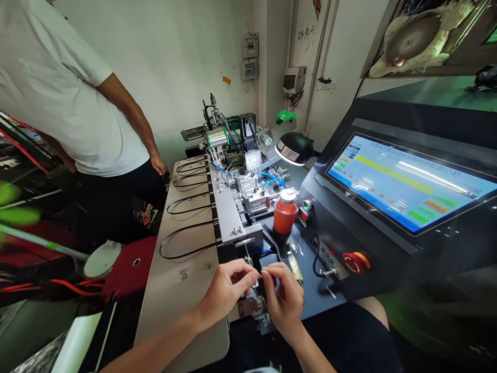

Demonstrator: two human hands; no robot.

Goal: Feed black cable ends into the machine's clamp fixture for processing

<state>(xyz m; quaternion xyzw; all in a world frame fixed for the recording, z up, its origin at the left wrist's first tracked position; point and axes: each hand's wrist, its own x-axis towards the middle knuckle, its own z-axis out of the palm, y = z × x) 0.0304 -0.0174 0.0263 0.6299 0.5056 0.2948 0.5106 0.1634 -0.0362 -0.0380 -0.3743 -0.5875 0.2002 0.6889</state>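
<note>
My left hand (233, 282) and my right hand (283, 295) meet over the near end of a bench machine, thumb and forefinger pinched on each. Whatever lies between the fingertips is too small to make out. Just below and behind them is a small metal fixture (256, 306). Beyond the hands, a metal rail (229, 212) runs away along the machine. Several black cable loops (188, 225) lie on the pale plate (174, 280) to the left.
A red-orange bottle with a white cap (285, 215) stands beyond my right hand, under a black lamp (295, 147). To the right is a console with a lit touchscreen (411, 178) and a red stop button (356, 263). A person in a white shirt (73, 98) stands at left.
</note>
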